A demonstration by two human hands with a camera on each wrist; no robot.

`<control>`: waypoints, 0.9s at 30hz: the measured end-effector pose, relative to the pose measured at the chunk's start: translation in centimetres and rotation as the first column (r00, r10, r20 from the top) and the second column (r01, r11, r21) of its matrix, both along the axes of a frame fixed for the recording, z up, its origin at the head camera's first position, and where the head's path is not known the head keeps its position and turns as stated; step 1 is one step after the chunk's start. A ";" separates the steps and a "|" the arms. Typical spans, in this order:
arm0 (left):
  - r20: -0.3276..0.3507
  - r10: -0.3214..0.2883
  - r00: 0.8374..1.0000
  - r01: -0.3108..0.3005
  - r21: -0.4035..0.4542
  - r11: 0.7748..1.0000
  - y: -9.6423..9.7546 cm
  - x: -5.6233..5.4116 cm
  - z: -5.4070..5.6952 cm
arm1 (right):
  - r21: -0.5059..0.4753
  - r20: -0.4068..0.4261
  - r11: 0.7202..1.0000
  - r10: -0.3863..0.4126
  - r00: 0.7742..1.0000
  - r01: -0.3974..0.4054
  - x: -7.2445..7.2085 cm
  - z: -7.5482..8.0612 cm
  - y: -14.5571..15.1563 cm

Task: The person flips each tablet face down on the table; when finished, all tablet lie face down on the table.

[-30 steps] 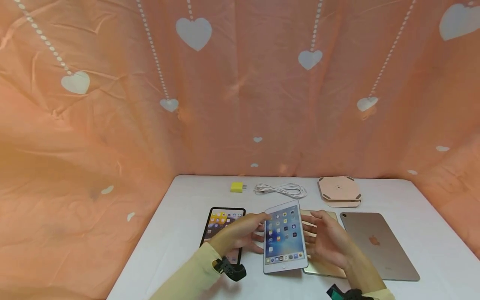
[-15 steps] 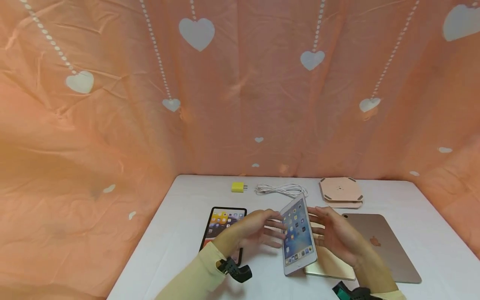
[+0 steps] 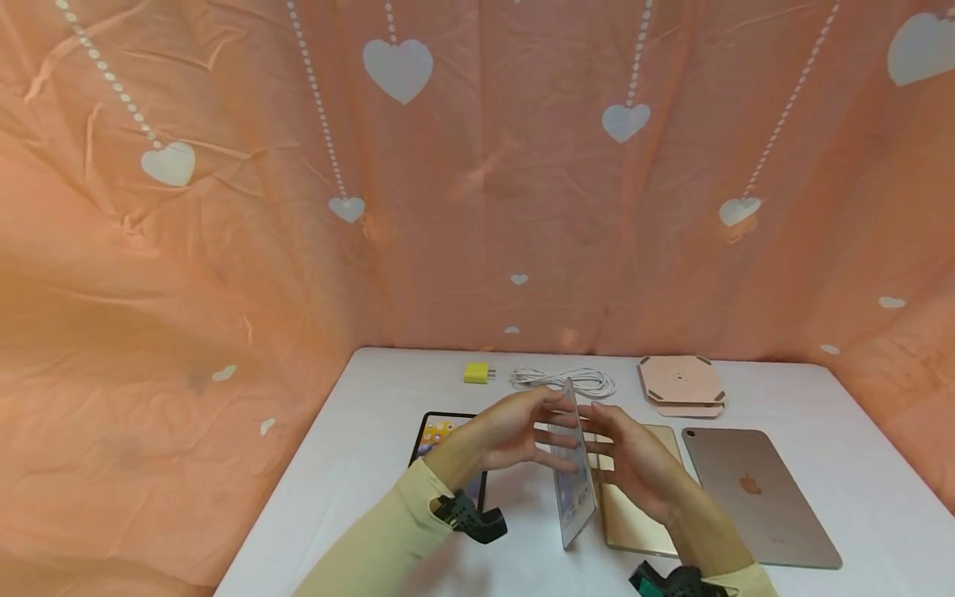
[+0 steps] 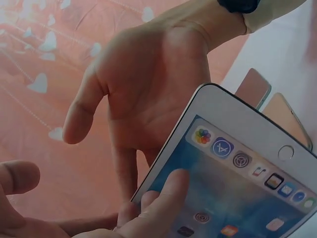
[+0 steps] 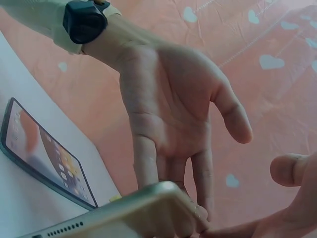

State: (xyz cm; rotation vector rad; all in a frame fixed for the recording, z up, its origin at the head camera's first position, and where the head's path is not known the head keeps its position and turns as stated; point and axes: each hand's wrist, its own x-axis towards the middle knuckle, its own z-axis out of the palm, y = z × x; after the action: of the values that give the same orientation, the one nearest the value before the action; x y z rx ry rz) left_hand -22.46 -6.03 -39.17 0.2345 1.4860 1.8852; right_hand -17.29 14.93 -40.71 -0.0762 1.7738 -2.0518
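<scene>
White rectangular tablet [image 3: 576,507] on edge between a person's two hands, above a white-covered table [image 3: 343,506]; whether its lower edge touches the table cannot be told. The left hand [image 3: 520,435] lies with extended fingers against the screen; the right hand [image 3: 643,466] has its fingers straight behind the back panel, both thumbs standing clear. The left-wrist view shows a round home button and a row of icons (among them a white letter A on blue, a grey gear and a many-coloured flower). Right of it lie a gold metal tablet [image 3: 637,524] and a larger grey metal tablet [image 3: 783,518], the latter bearing the Apple emblem above a line too small to read. Left: a black-rimmed device with a lit screen [image 3: 438,431]. Behind: a yellow plug adapter [image 3: 476,373], a coiled white cable [image 3: 567,380] and a pink octagonal stand [image 3: 681,380].
</scene>
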 end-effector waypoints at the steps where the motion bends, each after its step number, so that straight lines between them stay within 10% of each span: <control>1: 0.004 0.005 1.000 -0.005 -0.001 1.000 -0.2 0.0 0.1 | 0.001 0.001 1.000 -0.004 1.000 0.004 0.0 0.0 -0.3; 13: 0.020 0.020 1.000 -0.018 -0.056 0.998 -3.7 0.3 0.9 | -0.085 0.028 0.993 0.081 0.996 -0.078 -0.5 -0.6 -1.5; 27: 0.039 0.063 0.997 -0.058 -0.114 0.992 -8.2 0.9 0.0 | -0.150 0.180 0.988 0.069 0.981 -0.042 -1.2 -4.9 -0.3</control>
State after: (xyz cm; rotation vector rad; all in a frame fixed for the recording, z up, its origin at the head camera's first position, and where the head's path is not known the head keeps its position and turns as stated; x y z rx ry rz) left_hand -21.56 -14.20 -39.20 0.0966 1.5812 1.8346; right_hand -18.53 14.60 -45.64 0.0212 1.4947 -2.0731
